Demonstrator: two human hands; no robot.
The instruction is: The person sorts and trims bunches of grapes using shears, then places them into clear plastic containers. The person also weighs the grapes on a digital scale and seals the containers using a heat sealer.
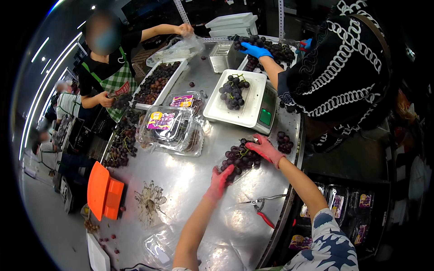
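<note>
Both of my hands wear pink-red gloves. A bunch of dark grapes (pixel 241 157) lies in a clear plastic tray between them, on the metal table. My left hand (pixel 219 181) grips the tray's near left end, thumb against the grapes. At the bunch's far right end, my right hand (pixel 266 148) has its fingers on the grapes and stem. A small grape cluster (pixel 284 142) rests just right of it. Pruning snips (pixel 259 206) with a red handle lie nearer me. Beyond the bunch, a white digital scale (pixel 220 111) carries another grape bunch (pixel 234 91) in a clear tray.
Labelled clamshell packs (pixel 169 128) stand left of the scale, and an orange scale (pixel 105 193) at the table's left edge. Two co-workers handle grapes across the table, near white grape crates (pixel 183 66). A black crate (pixel 381 216) of packs is at lower right.
</note>
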